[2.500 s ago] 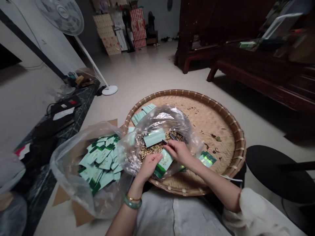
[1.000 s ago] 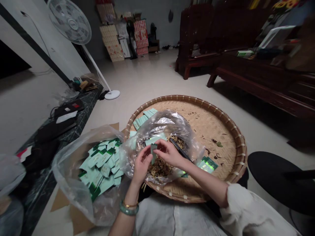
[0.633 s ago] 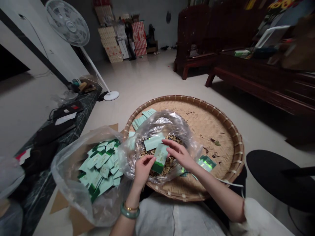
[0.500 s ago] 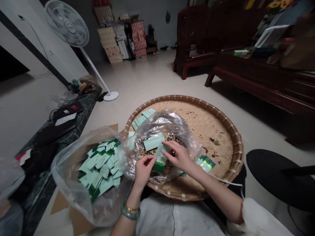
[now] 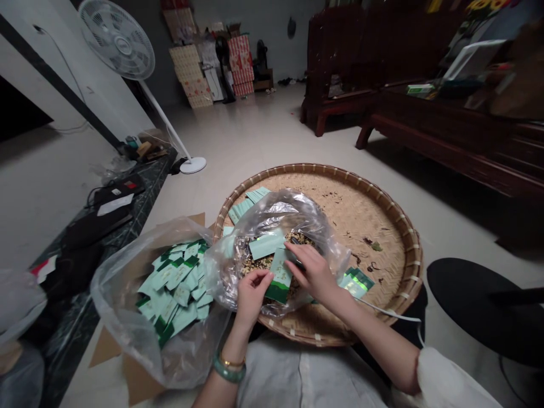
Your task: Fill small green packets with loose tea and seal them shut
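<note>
My left hand pinches the left edge of a pale green packet with a dark green end. My right hand is curled beside the packet's upper right edge; a dark slim object shows at its fingers, its kind unclear. Both hands are over an open clear plastic bag holding a loose, grainy brown-and-yellow mix. Another pale green packet lies on the mix, just behind the held one.
The bag sits in a round woven bamboo tray. Rows of packets lie at its left, green packets at its right. A second plastic bag with many packets stands left. A fan stands behind; a black round base is right.
My right hand has shifted slightly right and its fingertips have come off the packet's upper end. The packet stands a little more upright in my left hand.
</note>
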`<move>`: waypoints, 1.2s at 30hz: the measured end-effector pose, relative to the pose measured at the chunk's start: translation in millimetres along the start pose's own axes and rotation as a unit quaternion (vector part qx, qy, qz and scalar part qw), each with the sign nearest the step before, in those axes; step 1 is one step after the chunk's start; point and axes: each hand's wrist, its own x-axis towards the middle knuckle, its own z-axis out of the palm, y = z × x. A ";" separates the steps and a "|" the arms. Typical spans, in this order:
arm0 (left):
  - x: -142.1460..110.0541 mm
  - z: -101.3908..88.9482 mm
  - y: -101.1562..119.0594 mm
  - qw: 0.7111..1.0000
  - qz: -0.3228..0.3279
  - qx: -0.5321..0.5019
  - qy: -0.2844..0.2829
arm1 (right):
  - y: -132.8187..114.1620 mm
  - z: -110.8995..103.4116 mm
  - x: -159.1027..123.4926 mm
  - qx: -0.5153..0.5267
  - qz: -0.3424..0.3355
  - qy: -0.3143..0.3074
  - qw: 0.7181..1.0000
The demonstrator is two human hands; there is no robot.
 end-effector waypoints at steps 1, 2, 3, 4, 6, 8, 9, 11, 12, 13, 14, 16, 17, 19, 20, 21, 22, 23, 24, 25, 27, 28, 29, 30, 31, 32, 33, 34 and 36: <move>-0.1 -0.2 0.1 1.000 0.000 0.000 -0.001 | -0.4 0.0 0.1 -0.003 0.008 -0.005 1.000; -0.3 -0.2 0.1 1.000 -0.001 -0.001 -0.002 | -0.9 0.2 0.0 -0.008 0.011 -0.009 1.000; -0.7 -0.1 0.3 1.000 -0.004 -0.005 -0.001 | -1.5 0.6 -0.5 -0.014 0.010 -0.012 1.000; -1.1 0.1 0.4 1.000 -0.008 -0.010 -0.001 | -2.1 1.1 -1.0 -0.021 0.005 -0.014 1.000; -1.9 0.8 1.0 1.000 -0.017 -0.021 -0.004 | -3.4 1.7 -2.2 -0.025 -0.005 -0.014 1.000; -2.5 1.5 1.7 0.999 -0.021 -0.029 -0.012 | -4.6 1.5 -2.7 -0.009 -0.007 -0.014 1.000; -2.5 1.6 2.1 0.999 -0.020 -0.031 -0.015 | -5.0 1.1 -2.6 0.008 0.000 -0.015 1.000; -2.1 1.3 2.8 0.999 -0.013 -0.028 -0.018 | -5.6 -0.2 -1.7 0.049 0.030 -0.016 0.998; -1.7 0.9 3.0 1.000 -0.009 -0.025 -0.018 | -5.8 -0.8 -1.0 0.068 0.050 -0.017 0.996; -1.3 0.4 3.2 1.000 -0.006 -0.021 -0.016 | -6.0 -1.5 -0.4 0.087 0.071 -0.019 0.994; -0.9 -0.2 3.4 1.000 -0.005 -0.018 -0.013 | -6.2 -1.9 0.3 0.105 0.092 -0.023 0.990; -0.4 -1.2 3.6 1.000 -0.009 -0.018 -0.012 | -6.7 -2.3 1.4 0.142 0.130 -0.028 0.981; -0.3 -1.5 3.7 1.000 -0.014 -0.023 -0.014 | -7.0 -2.2 1.7 0.164 0.149 -0.030 0.975; -0.6 -1.6 4.5 0.998 -0.027 -0.039 -0.027 | -7.6 -1.6 2.1 0.204 0.185 -0.030 0.961; -0.8 -1.4 5.2 0.998 -0.035 -0.049 -0.036 | -7.9 -1.2 2.0 0.221 0.198 -0.030 0.954; -0.9 -0.9 6.2 0.996 -0.041 -0.057 -0.047 | -8.1 -0.7 1.9 0.235 0.208 -0.031 0.949; -1.0 -0.4 7.3 0.995 -0.043 -0.063 -0.058 | -8.1 -0.1 1.6 0.246 0.213 -0.033 0.945; -0.9 0.3 8.6 0.995 -0.042 -0.065 -0.068 | -7.9 0.5 1.2 0.253 0.215 -0.034 0.943; -0.6 1.0 9.8 0.994 -0.040 -0.065 -0.077 | -7.6 1.1 0.7 0.255 0.214 -0.034 0.942; -0.2 1.8 10.9 0.994 -0.037 -0.064 -0.085 | -7.1 1.7 0.1 0.251 0.208 -0.034 0.945; 0.7 3.1 12.1 0.993 -0.037 -0.064 -0.096 | -5.8 2.6 -1.2 0.224 0.182 -0.031 0.957; 1.1 3.7 12.0 0.992 -0.039 -0.067 -0.100 | -5.1 2.8 -1.8 0.202 0.159 -0.026 0.966; 1.4 4.2 11.5 0.991 -0.043 -0.073 -0.102 | -4.7 3.0 -2.5 0.176 0.131 -0.019 0.975; 1.5 4.6 10.7 0.990 -0.046 -0.081 -0.104 | -4.4 3.2 -3.1 0.149 0.100 -0.011 0.984; 1.4 5.0 9.7 0.989 -0.048 -0.089 -0.105 | -4.3 3.4 -3.6 0.124 0.070 -0.005 0.990; 1.1 5.3 8.8 0.988 -0.050 -0.097 -0.105 | -4.4 3.6 -4.2 0.101 0.044 -0.002 0.994; 0.7 5.7 8.0 0.988 -0.052 -0.103 -0.104 | -4.6 3.9 -4.7 0.080 0.025 0.000 0.996; 0.1 6.0 7.4 0.988 -0.053 -0.105 -0.100 | -4.9 4.3 -5.2 0.063 0.012 -0.001 0.998; -0.9 6.7 6.9 0.989 -0.056 -0.103 -0.091 | -5.4 5.1 -5.8 0.044 -0.002 -0.003 0.999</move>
